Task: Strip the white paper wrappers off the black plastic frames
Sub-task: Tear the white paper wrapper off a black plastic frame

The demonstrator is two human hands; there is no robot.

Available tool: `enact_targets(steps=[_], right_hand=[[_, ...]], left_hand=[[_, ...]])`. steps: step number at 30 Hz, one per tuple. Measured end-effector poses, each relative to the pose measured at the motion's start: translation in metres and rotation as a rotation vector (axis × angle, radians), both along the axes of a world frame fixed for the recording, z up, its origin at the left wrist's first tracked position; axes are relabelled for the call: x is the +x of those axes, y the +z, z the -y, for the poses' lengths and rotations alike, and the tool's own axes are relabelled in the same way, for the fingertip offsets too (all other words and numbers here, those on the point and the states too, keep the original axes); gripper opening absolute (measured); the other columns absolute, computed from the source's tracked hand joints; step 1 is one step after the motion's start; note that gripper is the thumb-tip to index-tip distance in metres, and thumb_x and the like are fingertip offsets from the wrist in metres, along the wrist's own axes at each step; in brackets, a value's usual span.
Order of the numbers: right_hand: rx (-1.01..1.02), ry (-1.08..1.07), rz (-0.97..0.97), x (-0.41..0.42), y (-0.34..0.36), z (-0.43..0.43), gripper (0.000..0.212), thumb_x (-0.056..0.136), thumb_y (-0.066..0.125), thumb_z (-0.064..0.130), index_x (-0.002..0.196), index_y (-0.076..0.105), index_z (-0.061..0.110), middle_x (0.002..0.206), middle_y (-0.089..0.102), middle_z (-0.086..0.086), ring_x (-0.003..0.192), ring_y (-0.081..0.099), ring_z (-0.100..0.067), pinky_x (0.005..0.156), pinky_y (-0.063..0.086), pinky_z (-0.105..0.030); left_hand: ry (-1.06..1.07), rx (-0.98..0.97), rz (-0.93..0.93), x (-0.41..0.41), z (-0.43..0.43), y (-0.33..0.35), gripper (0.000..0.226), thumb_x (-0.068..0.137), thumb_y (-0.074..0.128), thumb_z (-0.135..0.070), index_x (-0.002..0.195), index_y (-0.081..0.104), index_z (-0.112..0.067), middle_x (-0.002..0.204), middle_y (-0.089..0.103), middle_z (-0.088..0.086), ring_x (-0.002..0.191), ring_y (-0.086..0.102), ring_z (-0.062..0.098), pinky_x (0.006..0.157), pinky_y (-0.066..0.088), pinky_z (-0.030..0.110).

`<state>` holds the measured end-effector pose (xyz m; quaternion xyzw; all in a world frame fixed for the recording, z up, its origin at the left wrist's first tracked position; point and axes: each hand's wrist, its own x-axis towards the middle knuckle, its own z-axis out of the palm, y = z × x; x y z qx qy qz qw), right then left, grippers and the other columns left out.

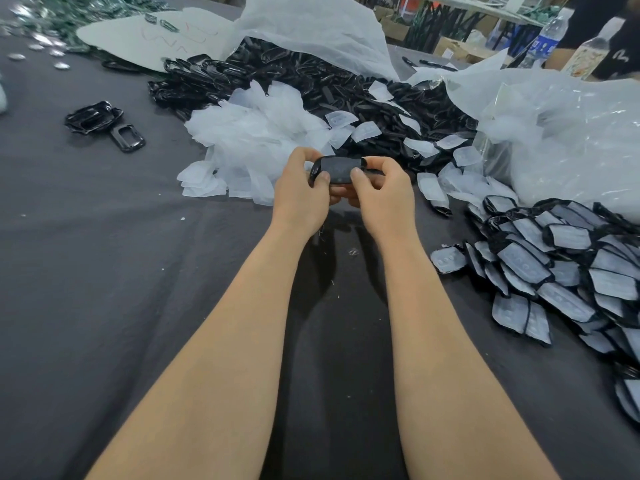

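A black plastic frame is held above the dark table between both hands. My left hand grips its left end, thumb on top and fingers curled behind. My right hand pinches its right end, thumb pressed on the face. The face of the held frame looks dark; I cannot tell whether a wrapper is on it. A heap of frames with white wrappers lies at the right. Stripped white wrappers are piled just beyond my hands. A large mound of bare black frames lies behind them.
Two loose black frames lie on the grey cloth at the left. Clear plastic bags bulk at the right and back. Water bottles and another person's arm stand at the far right corner. Small shiny parts litter the far left.
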<state>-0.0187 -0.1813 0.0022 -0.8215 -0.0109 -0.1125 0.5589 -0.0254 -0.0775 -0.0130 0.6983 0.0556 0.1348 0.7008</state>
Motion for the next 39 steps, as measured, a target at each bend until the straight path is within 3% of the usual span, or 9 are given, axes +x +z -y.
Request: enact_targets(steps=[3,7,15,21,25,31,35,37,39], right_hand=[[-0.008,-0.022,0.008,-0.001,0.000,0.000,0.013,0.092,0.057,0.013,0.102,0.052,0.019,0.092,0.068,-0.011,0.090,0.067,-0.026,0.088,0.051,-0.048],[0.010,-0.032,0.009,-0.001,0.000,0.002,0.013,0.091,0.058,0.010,0.100,0.052,0.018,0.088,0.068,-0.011,0.089,0.067,-0.027,0.088,0.051,-0.049],[0.065,-0.030,0.017,-0.002,-0.001,0.004,0.015,0.092,0.056,0.013,0.085,0.053,0.026,0.085,0.069,-0.011,0.069,0.068,-0.015,0.082,0.056,-0.046],[0.027,-0.060,0.005,-0.002,-0.001,0.004,0.009,0.096,0.050,0.011,0.093,0.056,0.016,0.083,0.067,-0.006,0.063,0.064,-0.007,0.078,0.056,-0.033],[-0.185,-0.107,0.106,-0.003,0.000,0.001,0.010,0.096,0.050,0.014,0.098,0.060,0.012,0.074,0.053,0.012,0.078,0.055,-0.009,0.069,0.040,-0.015],[-0.234,-0.131,0.105,-0.007,0.010,0.003,0.016,0.097,0.049,0.015,0.103,0.061,0.005,0.080,0.055,0.004,0.083,0.055,-0.014,0.076,0.041,-0.023],[-0.231,-0.213,0.112,-0.013,0.025,0.025,0.018,0.095,0.054,0.021,0.103,0.061,0.007,0.083,0.056,0.005,0.085,0.053,-0.013,0.072,0.036,-0.018],[-0.251,-0.316,0.115,-0.018,0.031,0.047,0.017,0.095,0.055,0.021,0.103,0.062,0.007,0.086,0.056,0.004,0.088,0.054,-0.014,0.074,0.035,-0.018],[-0.242,-0.424,0.110,-0.025,0.037,0.073,0.016,0.094,0.056,0.020,0.104,0.062,0.009,0.087,0.056,0.004,0.089,0.055,-0.013,0.076,0.035,-0.018]], left_hand=[[-0.012,-0.001,0.015,-0.002,0.002,0.002,0.024,0.096,0.045,-0.002,0.097,0.045,-0.026,0.102,0.067,0.016,0.074,0.072,0.017,0.075,0.060,0.033],[-0.005,0.035,0.065,-0.005,0.003,0.003,0.019,0.095,0.051,-0.008,0.094,0.044,-0.025,0.088,0.069,0.008,0.063,0.070,0.008,0.067,0.059,0.025],[-0.010,0.090,0.058,-0.005,0.001,0.002,0.018,0.096,0.050,-0.006,0.094,0.043,-0.022,0.092,0.067,0.013,0.058,0.068,0.004,0.063,0.058,0.021],[-0.005,0.117,0.044,-0.006,0.001,0.003,0.029,0.095,0.051,-0.006,0.084,0.042,-0.030,0.091,0.067,0.014,0.058,0.068,0.005,0.062,0.057,0.021],[-0.008,0.086,0.021,-0.007,0.001,0.004,0.027,0.095,0.050,-0.006,0.085,0.043,-0.029,0.093,0.066,0.015,0.057,0.067,0.003,0.061,0.056,0.019],[0.000,0.030,0.004,-0.011,0.008,0.011,0.017,0.095,0.051,-0.006,0.096,0.046,-0.022,0.086,0.066,0.011,0.055,0.066,0.003,0.065,0.058,0.024],[-0.037,0.007,0.028,-0.011,0.033,0.024,0.017,0.094,0.050,-0.004,0.098,0.047,-0.020,0.089,0.066,0.011,0.052,0.063,0.003,0.068,0.059,0.029],[-0.091,0.033,0.027,-0.010,0.056,0.033,0.020,0.093,0.051,-0.005,0.093,0.048,-0.025,0.098,0.066,0.013,0.062,0.066,0.008,0.074,0.057,0.033],[-0.145,0.155,0.031,-0.009,0.082,0.040,0.016,0.092,0.055,-0.011,0.097,0.053,-0.026,0.102,0.066,0.005,0.086,0.067,0.016,0.080,0.053,0.031]])
